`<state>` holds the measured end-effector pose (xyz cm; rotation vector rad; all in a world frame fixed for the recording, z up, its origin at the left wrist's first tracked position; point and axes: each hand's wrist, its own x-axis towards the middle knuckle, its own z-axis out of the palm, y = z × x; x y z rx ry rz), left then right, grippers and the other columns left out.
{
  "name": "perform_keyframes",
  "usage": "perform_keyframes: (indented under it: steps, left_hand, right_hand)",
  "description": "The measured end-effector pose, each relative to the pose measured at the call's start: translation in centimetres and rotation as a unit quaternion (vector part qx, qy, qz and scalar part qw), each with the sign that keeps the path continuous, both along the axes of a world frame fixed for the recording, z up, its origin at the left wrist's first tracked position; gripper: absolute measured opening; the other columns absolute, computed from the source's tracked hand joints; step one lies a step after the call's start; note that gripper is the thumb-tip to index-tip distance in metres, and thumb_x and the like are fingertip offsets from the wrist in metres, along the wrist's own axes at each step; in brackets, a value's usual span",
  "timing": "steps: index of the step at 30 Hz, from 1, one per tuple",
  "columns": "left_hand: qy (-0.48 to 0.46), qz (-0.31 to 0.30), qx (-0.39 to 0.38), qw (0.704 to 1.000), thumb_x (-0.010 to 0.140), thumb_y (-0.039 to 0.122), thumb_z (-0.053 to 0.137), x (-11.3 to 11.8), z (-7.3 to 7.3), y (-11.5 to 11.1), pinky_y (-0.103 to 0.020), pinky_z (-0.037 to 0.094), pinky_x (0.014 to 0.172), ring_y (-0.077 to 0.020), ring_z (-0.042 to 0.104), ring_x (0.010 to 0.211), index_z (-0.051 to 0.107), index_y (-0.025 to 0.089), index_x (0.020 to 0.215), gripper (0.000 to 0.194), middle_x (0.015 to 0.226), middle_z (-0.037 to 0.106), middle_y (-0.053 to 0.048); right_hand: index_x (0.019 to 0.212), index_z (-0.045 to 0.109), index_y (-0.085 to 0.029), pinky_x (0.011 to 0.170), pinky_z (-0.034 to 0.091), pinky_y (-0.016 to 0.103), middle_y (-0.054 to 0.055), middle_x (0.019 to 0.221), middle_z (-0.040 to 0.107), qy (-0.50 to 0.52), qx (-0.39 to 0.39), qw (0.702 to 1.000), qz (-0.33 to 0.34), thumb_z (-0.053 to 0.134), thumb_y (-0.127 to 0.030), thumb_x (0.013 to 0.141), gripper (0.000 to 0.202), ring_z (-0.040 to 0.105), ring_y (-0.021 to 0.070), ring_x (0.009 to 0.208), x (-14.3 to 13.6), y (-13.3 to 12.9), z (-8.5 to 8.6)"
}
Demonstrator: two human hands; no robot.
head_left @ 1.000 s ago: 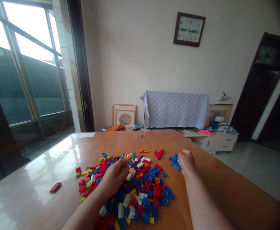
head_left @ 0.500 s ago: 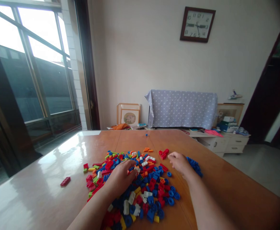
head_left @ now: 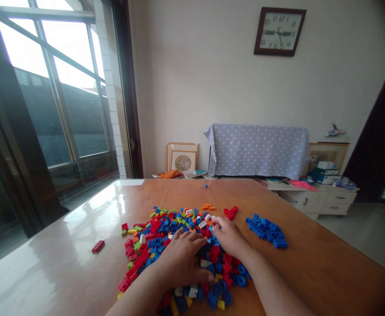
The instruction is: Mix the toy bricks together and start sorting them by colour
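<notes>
"What step is this?"
"Reaching into the mixed bricks, near middle, I'd judge; lifting one calls for a narrow pinch. Blue bricks lie right."
"Hand pose?"
"Left hand palm down, fingers wide. Right hand slants leftward, fingers bent; can't tell if it's holding anything."

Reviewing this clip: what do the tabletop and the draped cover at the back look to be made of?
Tabletop: probably varnished wood, glossy, with brown tone, seam lines and bright window reflections. Draped cover: apparently thin fabric, matte, hanging in soft folds.
</notes>
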<state>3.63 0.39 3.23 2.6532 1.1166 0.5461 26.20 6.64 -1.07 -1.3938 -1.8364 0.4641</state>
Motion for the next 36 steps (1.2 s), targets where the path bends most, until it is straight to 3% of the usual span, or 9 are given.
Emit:
perform_keyframes:
  steps: [5, 9, 13, 20, 22, 25, 28, 32, 36]
  left_hand:
    - [-0.007, 0.032, 0.014, 0.999, 0.078, 0.05, 0.073, 0.2, -0.1, 0.3, -0.042, 0.043, 0.1, -0.0301, 0.06, 0.11, 0.067, 0.03, 0.123, 0.049, 0.116, 0.069, -0.008]
    - [-0.004, 0.076, 0.029, 0.997, 0.083, 0.031, 0.066, -0.1, -0.3, 1.0, -0.037, 0.044, 0.091, -0.027, 0.061, 0.103, 0.07, 0.028, 0.107, 0.025, 0.104, 0.069, -0.006]
    - [-0.006, 0.091, 0.036, 0.995, 0.085, 0.026, 0.062, -0.6, -0.4, 1.4, -0.035, 0.044, 0.087, -0.0261, 0.06, 0.103, 0.069, 0.027, 0.106, 0.023, 0.105, 0.067, -0.006]
    - [-0.047, 0.11, 0.021, 0.993, 0.093, 0.023, 0.05, -1.1, -1.0, 2.2, -0.029, 0.046, 0.084, -0.0218, 0.06, 0.098, 0.067, 0.023, 0.101, 0.019, 0.102, 0.064, -0.007]
    - [-0.064, 0.121, 0.012, 0.991, 0.095, 0.023, 0.047, -1.3, -1.2, 2.4, -0.028, 0.047, 0.083, -0.0209, 0.061, 0.096, 0.067, 0.022, 0.101, 0.021, 0.102, 0.064, -0.008]
    - [-0.093, 0.133, 0.001, 0.987, 0.094, 0.02, 0.047, -1.4, -1.3, 2.6, -0.027, 0.048, 0.083, -0.0202, 0.062, 0.096, 0.067, 0.021, 0.106, 0.023, 0.105, 0.064, -0.008]
    - [-0.105, 0.146, -0.007, 0.984, 0.094, 0.018, 0.045, -1.5, -1.1, 2.5, -0.027, 0.048, 0.084, -0.0201, 0.064, 0.096, 0.067, 0.021, 0.107, 0.025, 0.107, 0.065, -0.008]
    - [-0.104, 0.141, -0.013, 0.984, 0.093, 0.02, 0.047, -1.3, -0.6, 2.2, -0.028, 0.049, 0.084, -0.021, 0.065, 0.095, 0.068, 0.022, 0.105, 0.024, 0.105, 0.066, -0.008]
    - [-0.123, 0.126, -0.011, 0.984, 0.091, 0.017, 0.047, -1.4, -0.4, 2.0, -0.029, 0.05, 0.089, -0.022, 0.065, 0.101, 0.068, 0.021, 0.11, 0.028, 0.11, 0.067, -0.009]
  right_hand:
    - [0.121, 0.065, -0.019, 0.08, 0.054, 0.032, 0.006, 0.098, 0.071, 0.098, -0.029, 0.994, 0.047, 0.052, -0.032, 0.091, 0.036, 0.068, 0.019, 0.085, -0.9, 0.0, -0.3]
    - [0.121, 0.065, -0.02, 0.083, 0.055, 0.034, 0.006, 0.103, 0.072, 0.14, -0.045, 0.985, 0.093, 0.052, -0.037, 0.093, 0.035, 0.069, 0.0203, 0.092, -1.9, -0.9, 0.2]
    - [0.117, 0.067, -0.021, 0.085, 0.054, 0.033, 0.006, 0.104, 0.073, 0.14, -0.042, 0.982, 0.117, 0.053, -0.039, 0.093, 0.033, 0.069, 0.0209, 0.096, -2.3, -1.5, 0.8]
    - [0.099, 0.072, -0.021, 0.068, 0.048, 0.028, 0.002, 0.081, 0.069, 0.021, -0.001, 0.998, 0.059, 0.056, -0.044, 0.091, 0.029, 0.062, 0.0183, 0.074, -0.4, -1.8, 2.4]
    - [0.101, 0.072, -0.023, 0.068, 0.047, 0.028, 0.003, 0.085, 0.068, -0.039, -0.021, 0.997, 0.068, 0.063, -0.052, 0.086, 0.034, 0.062, 0.0194, 0.076, 0.2, -2.5, 3.1]
    - [0.115, 0.07, -0.03, 0.077, 0.048, 0.032, 0.005, 0.109, 0.066, -0.115, -0.054, 0.985, 0.115, 0.076, -0.059, 0.072, 0.053, 0.064, 0.0246, 0.093, 0.7, -3.5, 3.6]
    - [0.119, 0.069, -0.033, 0.086, 0.048, 0.034, 0.006, 0.122, 0.062, -0.144, -0.074, 0.978, 0.131, 0.081, -0.053, 0.068, 0.056, 0.062, 0.0273, 0.103, 0.6, -3.9, 3.3]
    - [0.111, 0.073, -0.032, 0.089, 0.047, 0.033, 0.005, 0.113, 0.064, -0.112, -0.06, 0.985, 0.114, 0.077, -0.035, 0.073, 0.039, 0.062, 0.0242, 0.099, -0.1, -3.2, 2.5]
    - [0.097, 0.077, -0.027, 0.085, 0.047, 0.032, 0.005, 0.101, 0.066, -0.076, -0.036, 0.991, 0.106, 0.071, -0.028, 0.075, 0.022, 0.063, 0.0218, 0.091, -0.8, -2.4, 2.0]
